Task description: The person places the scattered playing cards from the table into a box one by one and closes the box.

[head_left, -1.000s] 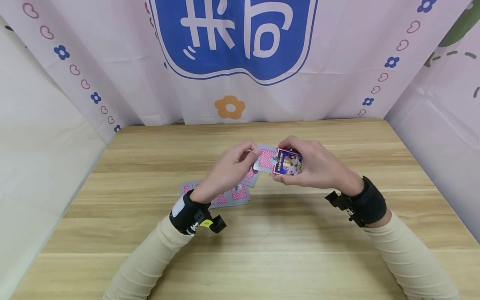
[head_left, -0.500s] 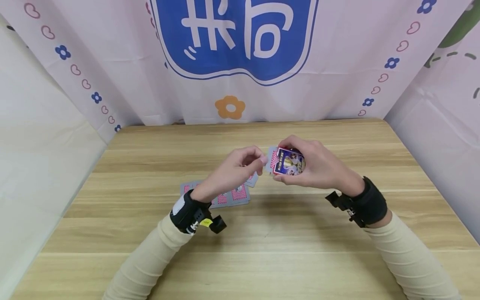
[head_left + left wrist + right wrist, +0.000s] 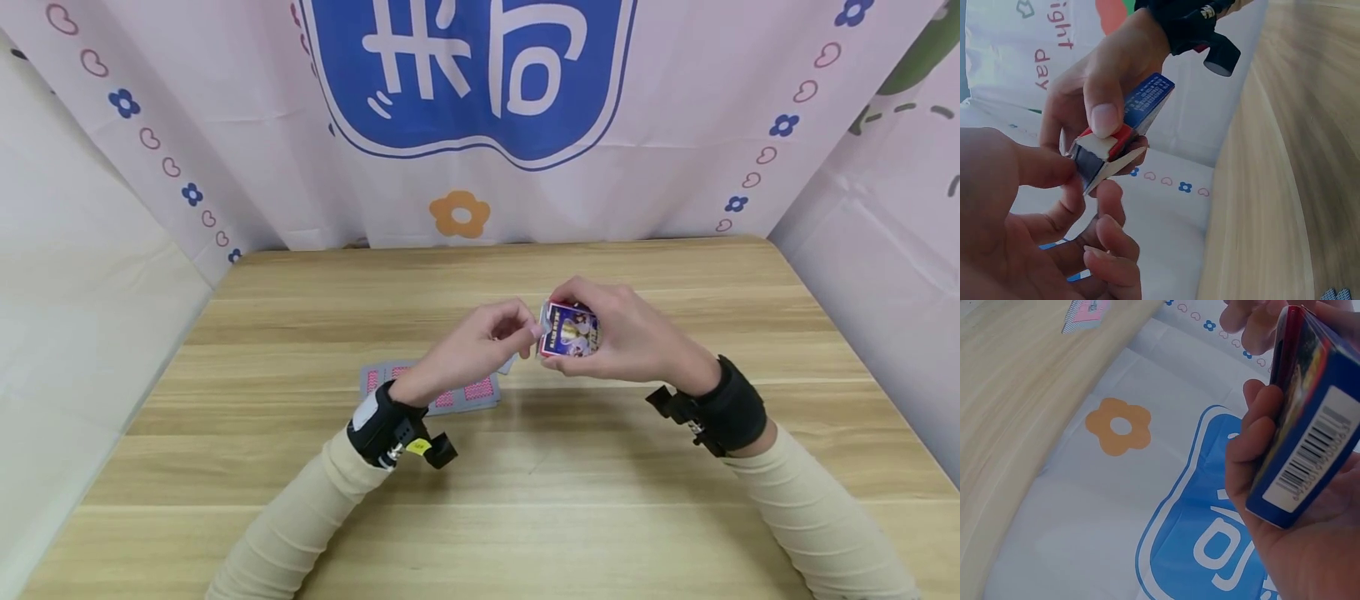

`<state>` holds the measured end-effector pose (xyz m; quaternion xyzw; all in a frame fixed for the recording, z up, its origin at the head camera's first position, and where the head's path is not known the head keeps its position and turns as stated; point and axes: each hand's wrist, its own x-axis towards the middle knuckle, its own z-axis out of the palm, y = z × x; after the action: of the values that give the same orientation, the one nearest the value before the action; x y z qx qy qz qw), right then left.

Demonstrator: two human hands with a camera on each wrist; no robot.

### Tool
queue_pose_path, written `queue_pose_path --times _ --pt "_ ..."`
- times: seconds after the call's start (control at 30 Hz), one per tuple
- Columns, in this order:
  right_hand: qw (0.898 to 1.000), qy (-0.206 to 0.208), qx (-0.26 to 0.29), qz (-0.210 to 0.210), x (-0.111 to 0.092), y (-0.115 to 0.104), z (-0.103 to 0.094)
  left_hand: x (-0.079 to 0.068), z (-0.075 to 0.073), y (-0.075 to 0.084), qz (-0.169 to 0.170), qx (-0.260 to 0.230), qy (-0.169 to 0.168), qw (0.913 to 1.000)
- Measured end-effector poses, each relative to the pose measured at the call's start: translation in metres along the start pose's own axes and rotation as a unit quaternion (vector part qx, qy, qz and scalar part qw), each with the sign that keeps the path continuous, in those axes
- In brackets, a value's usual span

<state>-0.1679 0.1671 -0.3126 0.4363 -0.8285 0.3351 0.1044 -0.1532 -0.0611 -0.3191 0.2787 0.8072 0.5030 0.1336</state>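
Observation:
In the head view, my right hand (image 3: 626, 329) grips a small blue and red playing-card box (image 3: 572, 331) above the table, with the thumb on one side and the fingers on the other. The left wrist view shows the box's end (image 3: 1090, 164) dark inside, with pale flaps beside it. My left hand (image 3: 487, 337) has its thumb and forefinger together at that end, pinching its edge; its other fingers are curled. Whether a card lies between those fingertips is hidden. Beneath the left forearm, several face-down pink-backed playing cards (image 3: 478, 390) lie overlapping on the table, partly covered from view.
The wooden table (image 3: 570, 517) reaches a printed curtain (image 3: 247, 167) at its back edge. White fabric (image 3: 82, 275) hangs at the left side. Each wrist wears a black strap with a small camera, the right strap (image 3: 731, 408) near the table's right part.
The pink-backed card that stuck out of the box has slid inside and no longer shows its back. My left fingers have followed it rightward; the box has shifted slightly left and down.

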Motion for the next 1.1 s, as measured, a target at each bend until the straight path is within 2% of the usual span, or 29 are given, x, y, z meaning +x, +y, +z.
queue_pose_path --times 0.17,0.27,0.33,0.4,0.47,0.63,0.77,0.87,0.97,1.1 --pt "1.0 -0.001 0.005 -0.002 -0.001 0.001 0.002 0.003 -0.003 -0.007 -0.017 0.005 -0.011 0.9998" --pt "1.0 -0.001 0.001 0.01 -0.002 0.002 -0.001 0.007 -0.008 -0.016 -0.031 0.034 0.016 0.9988" --pt "1.0 -0.001 -0.005 0.018 -0.002 0.002 -0.003 0.01 -0.012 -0.026 -0.039 0.073 0.045 0.9955" --pt "1.0 -0.005 -0.008 0.024 -0.001 0.002 -0.004 0.011 -0.014 -0.037 -0.048 0.127 0.072 0.9881" --pt "0.999 -0.012 -0.01 0.029 -0.001 0.001 -0.004 0.012 -0.016 -0.049 -0.069 0.182 0.085 0.9771" --pt "0.999 -0.023 -0.013 0.039 -0.001 0.0 -0.003 0.013 -0.017 -0.071 -0.126 0.295 0.078 0.944" --pt "0.999 -0.023 -0.014 0.04 0.0 -0.001 -0.004 0.014 -0.017 -0.08 -0.124 0.372 0.084 0.9159" --pt "0.999 -0.024 -0.015 0.041 -0.001 -0.001 -0.004 0.015 -0.016 -0.083 -0.131 0.405 0.094 0.9002" --pt "0.999 -0.024 -0.015 0.04 -0.001 -0.001 -0.004 0.015 -0.013 -0.085 -0.15 0.406 0.102 0.8955" --pt "0.999 -0.022 -0.011 0.039 -0.001 -0.001 -0.004 0.016 -0.011 -0.087 -0.168 0.401 0.108 0.8943"
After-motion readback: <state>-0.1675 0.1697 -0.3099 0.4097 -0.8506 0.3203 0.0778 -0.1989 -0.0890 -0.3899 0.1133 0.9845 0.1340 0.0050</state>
